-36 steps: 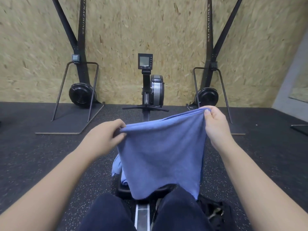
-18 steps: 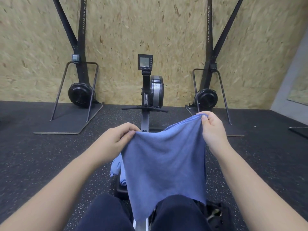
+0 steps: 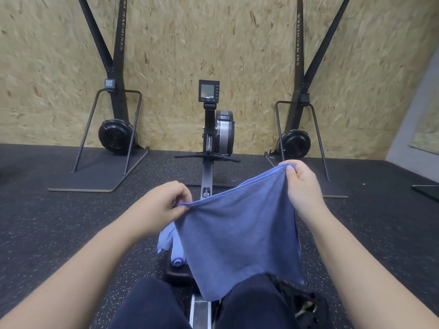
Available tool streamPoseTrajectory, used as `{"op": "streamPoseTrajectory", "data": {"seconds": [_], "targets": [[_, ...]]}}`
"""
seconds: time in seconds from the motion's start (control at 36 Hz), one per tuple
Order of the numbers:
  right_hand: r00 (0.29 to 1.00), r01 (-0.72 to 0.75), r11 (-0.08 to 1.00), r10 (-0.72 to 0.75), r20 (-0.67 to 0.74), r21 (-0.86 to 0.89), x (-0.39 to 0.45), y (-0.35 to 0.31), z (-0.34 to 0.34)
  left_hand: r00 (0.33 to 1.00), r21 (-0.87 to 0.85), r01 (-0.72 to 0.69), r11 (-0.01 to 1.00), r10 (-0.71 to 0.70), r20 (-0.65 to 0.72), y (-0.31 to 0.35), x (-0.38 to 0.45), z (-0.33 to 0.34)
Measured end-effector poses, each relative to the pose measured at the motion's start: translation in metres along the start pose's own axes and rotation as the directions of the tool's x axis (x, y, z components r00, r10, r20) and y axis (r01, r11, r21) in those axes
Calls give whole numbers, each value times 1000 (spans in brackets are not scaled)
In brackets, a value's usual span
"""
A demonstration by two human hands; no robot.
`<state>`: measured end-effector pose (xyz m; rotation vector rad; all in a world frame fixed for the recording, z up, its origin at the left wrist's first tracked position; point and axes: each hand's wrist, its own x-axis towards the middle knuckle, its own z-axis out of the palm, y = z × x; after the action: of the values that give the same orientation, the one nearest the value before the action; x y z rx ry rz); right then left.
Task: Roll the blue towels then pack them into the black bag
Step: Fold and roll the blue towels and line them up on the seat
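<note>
I hold a blue towel spread out in front of me above my knees. My left hand pinches its upper left corner and my right hand pinches its upper right corner, held higher. The cloth hangs down to my legs. Behind it, more blue towels lie on the rower's seat, one of them rolled. The black bag sits on the floor by my right leg, partly hidden by my knee and the hanging towel.
A rowing machine runs straight ahead along its rail between my legs. Two ski machines stand against the chipboard wall, left and right. Dark speckled rubber floor lies all around.
Both hands have lowered the towel a little and its bottom edge has dropped from the seat down between my knees. My left hand has sunk lower than my right.
</note>
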<state>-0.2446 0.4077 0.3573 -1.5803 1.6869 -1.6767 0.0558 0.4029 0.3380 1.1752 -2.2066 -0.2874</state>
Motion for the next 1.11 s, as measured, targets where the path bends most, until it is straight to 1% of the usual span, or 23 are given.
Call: {"op": "streamPoseTrajectory", "data": {"seconds": [0.06,0.17,0.22,0.31,0.36,0.42,0.53,0.64,0.75,0.83,0.89,0.97,1.03,1.11], "targets": [[1000,0,1000,0,-1,-9,0,2,0,1000,35,-5,999,5,-4,-2,-1,-1],[1000,0,1000,0,2,-29,-1,7,1,999,236,-53,970,54,6,-14,-2,-1],[1000,-1,999,1,-4,-39,-3,8,2,999,346,-44,937,39,20,-19,-2,0],[999,-9,999,8,-36,-34,-3,9,1,999,521,5,854,-22,27,-29,-4,2],[998,-22,999,20,-65,-25,-2,11,-2,999,560,45,827,-46,-13,-34,-5,1],[997,-31,999,29,-70,-38,-1,14,-4,996,552,82,830,-54,-66,-38,-7,0],[997,-50,996,45,-66,-79,0,18,-6,993,466,75,882,-25,-113,-41,-7,-3],[995,-77,987,67,-72,-140,-1,25,-9,993,262,12,965,20,-120,-42,-6,-7],[991,-112,976,97,-89,-188,-2,32,-7,981,69,-39,997,51,-188,-38,-6,-9],[992,-107,969,88,-94,-222,-4,33,-6,964,-56,-46,997,30,-266,-29,-6,-7],[992,-99,968,79,-96,-230,-5,33,-5,949,-158,-24,987,-27,-314,-25,-6,-4],[993,-80,971,57,-103,-226,-6,30,-4,933,-277,15,961,-113,-343,-23,-4,0],[992,-82,977,61,-114,-195,-8,27,-2,924,-326,16,945,-138,-355,-20,-2,2],[988,-95,991,82,-131,-96,-13,21,0,911,-406,8,914,-174,-374,-15,0,5]]}}
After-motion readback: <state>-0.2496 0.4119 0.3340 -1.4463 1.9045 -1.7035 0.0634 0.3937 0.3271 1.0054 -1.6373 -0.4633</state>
